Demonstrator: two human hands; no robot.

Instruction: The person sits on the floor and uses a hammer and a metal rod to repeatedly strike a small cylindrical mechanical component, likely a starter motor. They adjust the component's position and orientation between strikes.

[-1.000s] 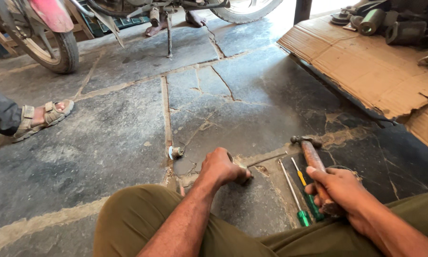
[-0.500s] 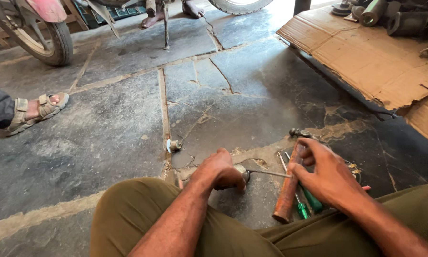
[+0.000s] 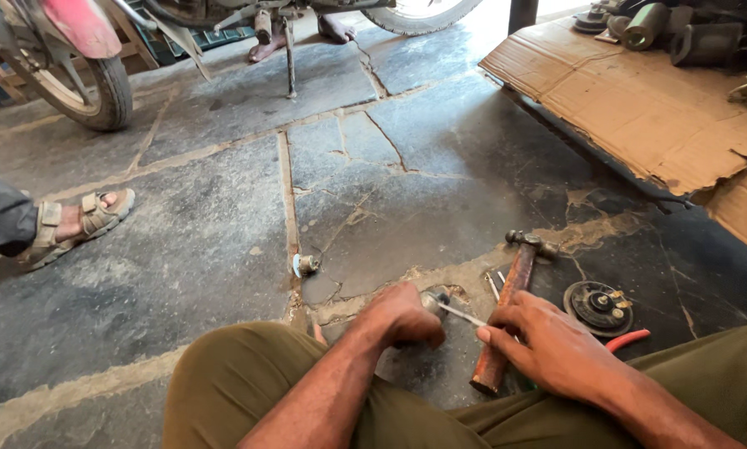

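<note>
Left hand [image 3: 402, 316] fist closed over small metal part [image 3: 432, 301], just left of hammer [image 3: 510, 312]. Right hand [image 3: 548, 349] fingers pinching thin rod [image 3: 463, 314], seemingly touching hammer handle. Round black disc [image 3: 598, 308] right of hammer.

A motorcycle wheel [image 3: 91, 87] stood at upper left, a sandalled foot [image 3: 78, 223] at left, flattened cardboard [image 3: 639, 108] at upper right, a round black part [image 3: 599, 307] at lower right.

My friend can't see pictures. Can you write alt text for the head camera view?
A person sits on a cracked stone floor, left hand pressing a small metal part down, right hand holding a thin rod to it. A hammer lies beside them.
</note>
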